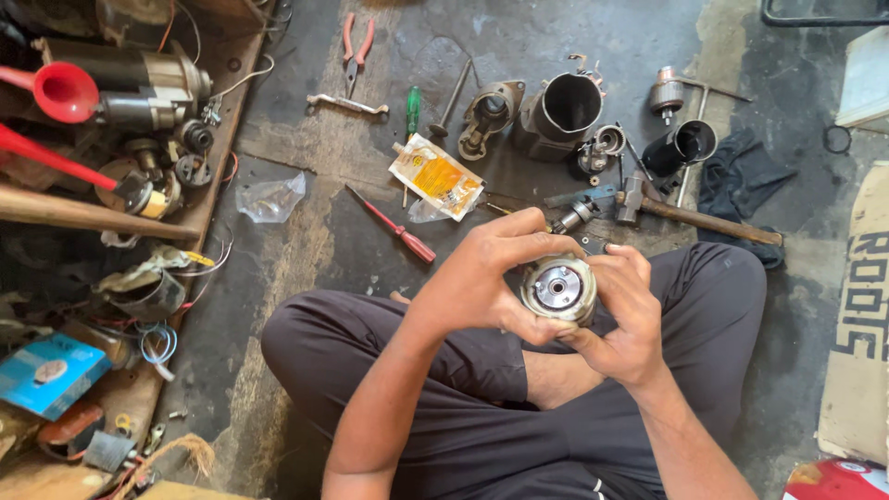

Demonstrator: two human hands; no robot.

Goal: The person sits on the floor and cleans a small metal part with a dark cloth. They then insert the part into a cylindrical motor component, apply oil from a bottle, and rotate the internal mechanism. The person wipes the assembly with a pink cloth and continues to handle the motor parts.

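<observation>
I sit cross-legged on a grimy floor. Both hands hold a round metal motor part point(558, 289) with a shiny hub and small holes in its face, just above my lap. My left hand point(486, 273) wraps it from the left with fingers curled over the top. From the right and below, my right hand point(625, 315) cups it, thumb on the rim.
On the floor ahead lie a hammer point(690, 215), a red-handled screwdriver point(400, 229), a green screwdriver point(412, 111), red pliers point(356, 48), a yellow packet point(436, 176), a cylindrical motor housing point(560, 113) and an armature point(667, 94). A cluttered wooden shelf point(111, 185) stands at the left.
</observation>
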